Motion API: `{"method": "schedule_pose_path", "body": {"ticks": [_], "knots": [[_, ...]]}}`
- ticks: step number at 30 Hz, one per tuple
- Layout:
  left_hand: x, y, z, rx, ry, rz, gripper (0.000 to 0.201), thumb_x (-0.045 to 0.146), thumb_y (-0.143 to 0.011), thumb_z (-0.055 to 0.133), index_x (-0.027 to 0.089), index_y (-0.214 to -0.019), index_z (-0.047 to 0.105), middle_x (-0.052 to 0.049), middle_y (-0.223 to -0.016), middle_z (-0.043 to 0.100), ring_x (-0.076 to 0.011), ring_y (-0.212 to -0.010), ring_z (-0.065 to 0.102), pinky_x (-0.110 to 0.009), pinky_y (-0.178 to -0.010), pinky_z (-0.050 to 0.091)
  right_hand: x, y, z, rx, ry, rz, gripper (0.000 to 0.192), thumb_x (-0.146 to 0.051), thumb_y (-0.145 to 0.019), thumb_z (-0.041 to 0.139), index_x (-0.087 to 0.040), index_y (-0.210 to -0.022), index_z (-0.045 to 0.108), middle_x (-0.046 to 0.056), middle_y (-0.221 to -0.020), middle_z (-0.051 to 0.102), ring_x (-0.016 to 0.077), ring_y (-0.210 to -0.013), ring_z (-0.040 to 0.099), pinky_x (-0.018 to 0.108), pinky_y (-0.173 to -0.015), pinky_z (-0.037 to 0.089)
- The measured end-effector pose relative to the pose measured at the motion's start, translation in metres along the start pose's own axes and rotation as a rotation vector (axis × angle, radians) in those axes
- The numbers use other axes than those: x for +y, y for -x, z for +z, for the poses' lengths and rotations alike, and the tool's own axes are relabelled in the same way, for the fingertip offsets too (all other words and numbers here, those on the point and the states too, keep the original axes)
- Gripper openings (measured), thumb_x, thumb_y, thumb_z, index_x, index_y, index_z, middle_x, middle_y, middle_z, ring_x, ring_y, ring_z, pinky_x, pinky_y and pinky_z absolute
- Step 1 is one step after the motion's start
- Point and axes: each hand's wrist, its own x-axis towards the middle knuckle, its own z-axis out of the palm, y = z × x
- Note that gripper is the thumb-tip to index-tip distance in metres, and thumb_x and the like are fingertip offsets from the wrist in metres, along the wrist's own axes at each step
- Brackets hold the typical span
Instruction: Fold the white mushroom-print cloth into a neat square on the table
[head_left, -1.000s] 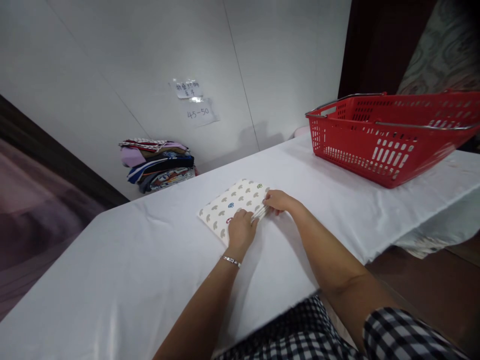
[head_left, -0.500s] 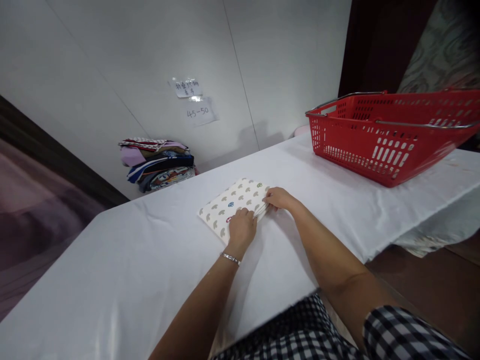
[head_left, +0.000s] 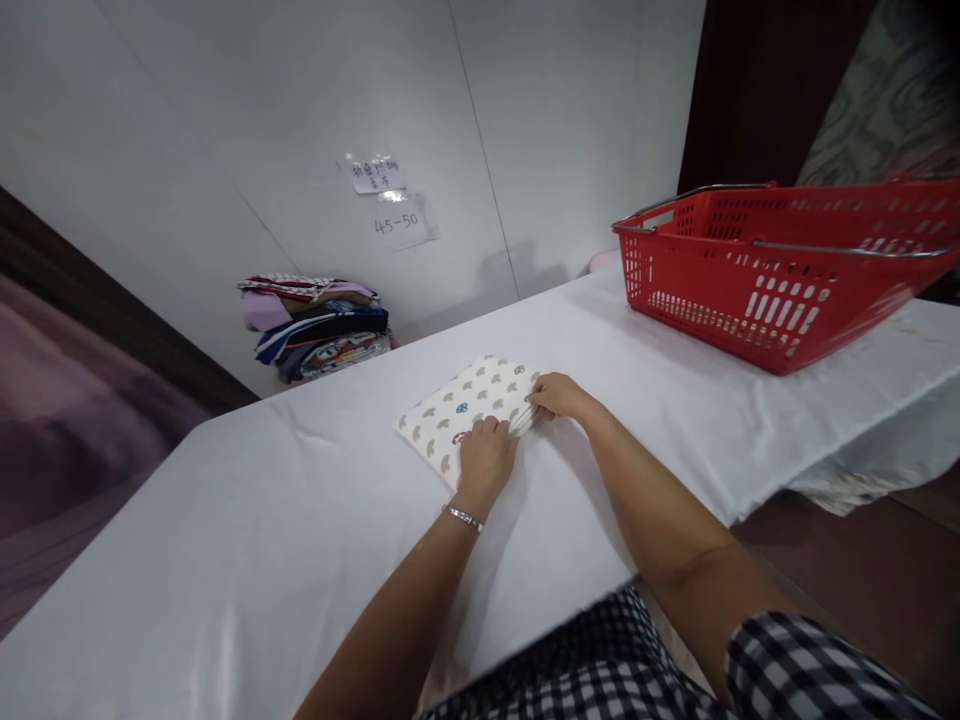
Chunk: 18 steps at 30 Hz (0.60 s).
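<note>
Left hand point(head_left: 486, 458) and right hand point(head_left: 556, 396) press on a folded patterned cloth point(head_left: 463, 410) on the white tabletop point(head_left: 300, 520); a red basket point(head_left: 780, 270) stands well apart.

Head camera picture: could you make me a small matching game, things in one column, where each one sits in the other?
Things:
1. folded patterned cloth
2. red basket
3. stack of folded clothes
4. paper notes

Places:
A. stuck on the wall
B. far right of the table
C. under both hands
D. far end of the table, against the wall

Pairs: 1-C, 2-B, 3-D, 4-A
</note>
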Motion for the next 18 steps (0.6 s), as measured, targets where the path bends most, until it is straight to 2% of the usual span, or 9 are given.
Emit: {"method": "schedule_pose_path", "body": {"ticks": [7, 10, 14, 16, 18], "knots": [[-0.003, -0.004, -0.001, -0.018, 0.027, -0.017, 0.015, 0.027, -0.09, 0.046, 0.02, -0.09, 0.059, -0.007, -0.093, 0.057, -0.0225, -0.097, 0.049, -0.033, -0.078, 0.039, -0.003, 0.004, -0.006, -0.018, -0.098, 0.038, 0.021, -0.03, -0.084, 0.054, -0.015, -0.099, 0.059, 0.006, -0.077, 0.071, 0.0106, -0.046, 0.061, 0.019, -0.046, 0.044], [-0.005, -0.005, 0.002, -0.006, 0.026, -0.023, 0.015, 0.028, -0.09, 0.046, 0.02, -0.09, 0.059, -0.007, -0.093, 0.057, -0.0224, -0.096, 0.05, -0.033, -0.077, 0.039, -0.005, 0.009, -0.012, -0.039, -0.135, 0.054, 0.017, -0.026, -0.083, 0.052, -0.012, -0.09, 0.061, 0.009, -0.077, 0.071, 0.0123, -0.048, 0.062, 0.02, -0.045, 0.046], [-0.008, -0.006, 0.003, 0.012, 0.008, -0.029, 0.014, 0.026, -0.09, 0.045, 0.02, -0.087, 0.058, -0.006, -0.091, 0.057, -0.0219, -0.094, 0.051, -0.033, -0.073, 0.039, -0.004, 0.015, -0.014, -0.221, -0.14, 0.066, 0.012, -0.02, -0.077, 0.056, -0.011, -0.072, 0.062, 0.008, -0.066, 0.07, 0.0129, -0.044, 0.061, 0.021, -0.043, 0.046], [-0.009, -0.006, 0.003, 0.011, 0.007, -0.031, 0.014, 0.027, -0.09, 0.045, 0.02, -0.087, 0.058, -0.006, -0.091, 0.057, -0.022, -0.094, 0.051, -0.033, -0.074, 0.039, -0.004, 0.016, -0.012, -0.318, -0.137, 0.063, 0.01, -0.017, -0.076, 0.058, -0.01, -0.07, 0.062, 0.006, -0.062, 0.069, 0.0121, -0.042, 0.06, 0.02, -0.043, 0.046], [-0.008, -0.006, 0.002, 0.004, 0.011, -0.037, 0.014, 0.027, -0.09, 0.045, 0.021, -0.087, 0.058, -0.007, -0.092, 0.057, -0.0221, -0.094, 0.051, -0.033, -0.075, 0.039, -0.004, 0.015, -0.009, -0.345, -0.141, 0.058, 0.01, -0.016, -0.076, 0.058, -0.01, -0.071, 0.063, 0.005, -0.06, 0.068, 0.0117, -0.042, 0.059, 0.02, -0.043, 0.046]]}}
